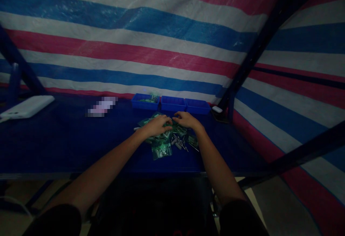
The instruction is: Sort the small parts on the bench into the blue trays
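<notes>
My left hand [159, 125] rests over a heap of small green-tinted plastic bags [161, 150], its fingers curled down into the heap. Close beside it, my right hand [185, 119] has its thumb and fingers bent together at the heap's far side. The fingertips of both hands nearly meet. What lies between the fingers is too dark and small to make out. Loose metal pins or screws [181, 141] lie in front of my right hand, and another bag of parts [193, 141] is to their right.
Behind the heap stand a blue bin [137, 105] holding green bags, a middle blue bin [172, 108] and a right blue bin [198, 111]. A white device [29, 107] lies far left, a small white case [217, 109] at right. Dark posts [242, 67] frame the blue table [67, 146].
</notes>
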{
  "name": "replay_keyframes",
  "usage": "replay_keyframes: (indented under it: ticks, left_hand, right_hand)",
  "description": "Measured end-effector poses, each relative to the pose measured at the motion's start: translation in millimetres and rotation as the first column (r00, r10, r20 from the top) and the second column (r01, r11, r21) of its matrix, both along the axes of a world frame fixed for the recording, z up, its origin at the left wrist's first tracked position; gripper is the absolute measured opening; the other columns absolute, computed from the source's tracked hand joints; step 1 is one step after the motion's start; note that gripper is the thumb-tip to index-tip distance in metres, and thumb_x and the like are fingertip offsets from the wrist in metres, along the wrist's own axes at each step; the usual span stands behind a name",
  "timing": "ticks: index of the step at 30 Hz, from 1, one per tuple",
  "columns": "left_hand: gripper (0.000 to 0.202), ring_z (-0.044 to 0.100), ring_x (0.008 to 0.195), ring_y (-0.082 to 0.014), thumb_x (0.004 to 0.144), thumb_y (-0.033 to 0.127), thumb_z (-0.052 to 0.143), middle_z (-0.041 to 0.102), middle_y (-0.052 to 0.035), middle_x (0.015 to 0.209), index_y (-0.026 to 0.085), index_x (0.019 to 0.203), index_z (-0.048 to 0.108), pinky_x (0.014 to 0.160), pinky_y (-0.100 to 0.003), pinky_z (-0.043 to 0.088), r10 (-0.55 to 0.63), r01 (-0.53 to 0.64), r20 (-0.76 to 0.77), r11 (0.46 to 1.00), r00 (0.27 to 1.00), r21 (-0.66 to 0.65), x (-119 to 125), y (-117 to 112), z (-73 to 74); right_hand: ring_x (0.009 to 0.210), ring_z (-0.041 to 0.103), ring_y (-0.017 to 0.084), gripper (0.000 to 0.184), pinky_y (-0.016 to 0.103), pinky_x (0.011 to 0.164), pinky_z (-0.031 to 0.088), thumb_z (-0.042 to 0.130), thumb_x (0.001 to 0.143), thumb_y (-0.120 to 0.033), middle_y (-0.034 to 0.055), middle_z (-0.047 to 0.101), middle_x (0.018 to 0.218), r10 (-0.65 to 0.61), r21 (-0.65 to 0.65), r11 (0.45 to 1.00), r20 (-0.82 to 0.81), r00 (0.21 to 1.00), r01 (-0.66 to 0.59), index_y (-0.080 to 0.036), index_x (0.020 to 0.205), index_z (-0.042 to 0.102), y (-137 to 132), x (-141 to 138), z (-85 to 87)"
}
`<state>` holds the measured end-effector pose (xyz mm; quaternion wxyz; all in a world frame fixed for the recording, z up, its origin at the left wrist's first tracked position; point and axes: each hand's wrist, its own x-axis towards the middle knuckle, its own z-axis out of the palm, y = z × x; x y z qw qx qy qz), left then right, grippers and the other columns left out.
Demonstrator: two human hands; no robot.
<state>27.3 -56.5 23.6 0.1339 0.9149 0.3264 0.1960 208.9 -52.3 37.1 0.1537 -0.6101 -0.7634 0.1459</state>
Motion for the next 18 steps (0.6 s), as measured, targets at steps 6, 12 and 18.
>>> replay_keyframes:
  ticks: [6, 12, 18]
  left_hand:
    - [0.018, 0.054, 0.086, -0.0182, 0.078, 0.024, 0.052, 0.063, -0.0047, 0.087, 0.018, 0.093, 0.060, 0.077, -0.029, 0.038, 0.008, -0.008, 0.020, 1.000, 1.000, 0.017, -5, 7, -2.2]
    - [0.021, 0.053, 0.086, -0.0181, 0.080, 0.017, 0.044, 0.060, -0.0061, 0.090, 0.018, 0.093, 0.060, 0.077, -0.029, 0.039, 0.009, -0.010, 0.001, 1.000, 1.000, 0.026, -4, 7, -6.2]
    - [0.020, 0.054, 0.085, -0.0176, 0.079, 0.016, 0.043, 0.060, -0.0052, 0.089, 0.019, 0.090, 0.059, 0.075, -0.028, 0.040, 0.026, -0.026, 0.008, 0.999, 1.000, 0.021, -3, 7, -5.7]
  right_hand:
    - [0.081, 0.058, 0.017, 0.032, 0.023, 0.066, 0.040, 0.051, 0.078, -0.042, 0.0080, 0.064, 0.092, -0.029, -0.020, 0.999, 0.030, 0.999, 0.030, -0.017, 0.095, 0.063, -5, 12, 6.7]
    - [0.069, 0.056, 0.015, 0.040, 0.023, 0.060, 0.039, 0.063, 0.066, -0.044, 0.0055, 0.063, 0.083, -0.091, -0.103, 0.990, 0.030, 0.995, 0.094, -0.017, 0.097, 0.061, -17, 28, 5.9]
    - [0.066, 0.055, 0.012, 0.035, 0.020, 0.056, 0.037, 0.067, 0.062, -0.034, 0.0019, 0.063, 0.079, -0.091, -0.124, 0.988, 0.024, 0.996, 0.094, -0.019, 0.094, 0.059, -13, 19, -5.1]
